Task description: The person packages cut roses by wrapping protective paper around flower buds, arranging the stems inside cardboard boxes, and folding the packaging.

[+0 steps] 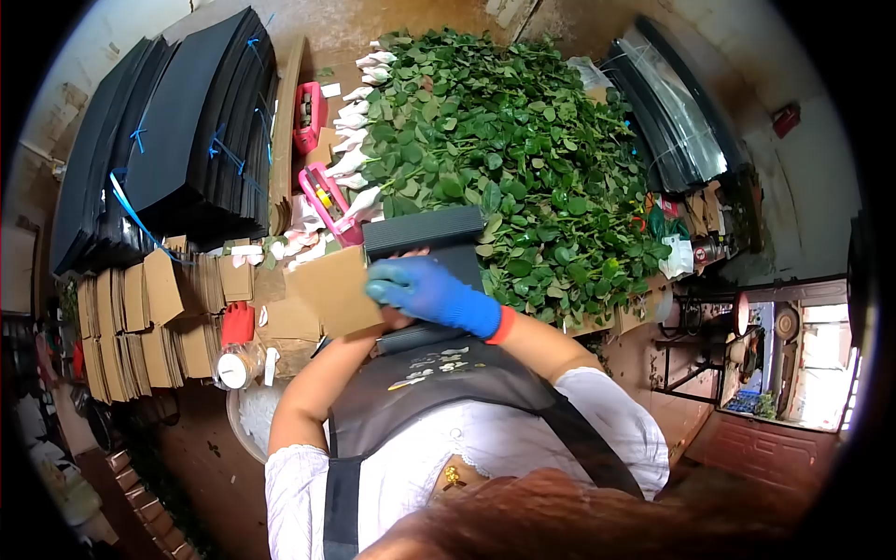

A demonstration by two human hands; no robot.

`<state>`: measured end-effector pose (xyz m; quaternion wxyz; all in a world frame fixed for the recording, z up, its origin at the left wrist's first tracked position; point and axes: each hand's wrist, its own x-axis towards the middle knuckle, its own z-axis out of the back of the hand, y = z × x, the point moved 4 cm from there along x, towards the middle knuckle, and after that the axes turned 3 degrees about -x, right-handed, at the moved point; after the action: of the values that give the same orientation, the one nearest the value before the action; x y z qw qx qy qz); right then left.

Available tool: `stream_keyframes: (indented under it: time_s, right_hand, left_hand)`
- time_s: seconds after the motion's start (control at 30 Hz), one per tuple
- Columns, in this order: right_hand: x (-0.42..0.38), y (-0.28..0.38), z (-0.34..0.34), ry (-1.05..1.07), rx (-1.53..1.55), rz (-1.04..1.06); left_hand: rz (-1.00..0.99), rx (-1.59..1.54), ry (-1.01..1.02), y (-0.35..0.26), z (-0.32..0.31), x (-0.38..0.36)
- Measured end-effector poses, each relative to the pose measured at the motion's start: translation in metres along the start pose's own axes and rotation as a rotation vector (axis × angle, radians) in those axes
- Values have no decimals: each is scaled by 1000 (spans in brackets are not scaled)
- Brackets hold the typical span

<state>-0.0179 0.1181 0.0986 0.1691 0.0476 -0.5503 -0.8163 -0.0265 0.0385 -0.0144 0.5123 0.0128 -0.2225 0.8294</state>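
Note:
My right hand point(411, 287), in a blue knit glove with a red cuff, has its fingers curled at the edge of a square brown cardboard piece point(325, 293). Beneath the glove lies my bare left hand point(398, 320); only part of it and a few bent fingertips show, so its hold is hidden. Both hands are over a black corrugated sheet point(425, 231) in front of my apron. Just beyond it spreads a large heap of leafy green stems point(504, 159), with white-wrapped heads point(350, 161) along its left side.
Tall stacks of black sheets point(187, 131) tied with blue string stand at the left. Folded cardboard pieces point(126, 327) fill the near left, beside a jar with a white lid point(235, 369). Pink baskets point(327, 201) sit left of the stems. More sheets point(667, 112) lean at the right.

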Motion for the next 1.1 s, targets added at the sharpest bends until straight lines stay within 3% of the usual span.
stream_keyframes:
  time_s: [0.03,0.1,0.2,0.3,0.37,0.4,0.43,0.5,0.57,0.63,0.73,0.77,0.83,0.87,0.9,0.97,1.03,1.1]
  right_hand:
    - [12,5,-11,23,92,46]
    - [32,12,-36,-143,-283,85]
    - [64,-20,-63,-57,-542,185]
    - [36,5,-30,-121,-417,218]
    - [14,-5,-6,39,-165,139]
    - [3,-1,-1,181,400,-364]
    - [-2,-10,-1,141,441,-486]
    - [-2,-38,-17,168,423,-392]
    - [10,-78,-49,55,-240,-258]
    - [28,-44,-49,-67,-421,-103]
    - [32,14,-35,-193,-213,41]
    - [30,19,-25,-179,-285,109]
    - [21,10,-10,158,271,-362]
    - [9,5,-2,154,422,-622]
    - [-6,-21,1,79,448,-522]
    - [-31,-32,24,103,156,-463]
    - [-56,-42,34,27,334,-742]
    - [-73,-70,41,48,321,-806]
  left_hand:
    - [12,27,8,-2,-1,1]
    - [31,40,47,-5,3,3]
    - [38,7,123,-3,10,5]
    - [12,31,35,0,-1,0]
    - [21,-141,-56,8,-13,-14]
    - [25,-216,-103,6,-3,-12]
    - [25,-291,-150,4,8,-10]
    - [37,-349,-177,3,13,-11]
    - [46,-366,-173,1,10,-11]
    - [57,-380,-172,2,7,-12]
    - [83,-469,-184,7,0,-15]
    - [87,-504,-192,8,-3,-17]
    - [100,-599,-220,10,-15,-21]
    - [103,-674,-237,12,-21,-24]
    - [114,-774,-256,15,-29,-23]
    - [175,-1144,-269,23,-45,-20]
    - [428,-1980,-135,21,-48,-9]
    - [263,-1301,-88,15,-5,-6]
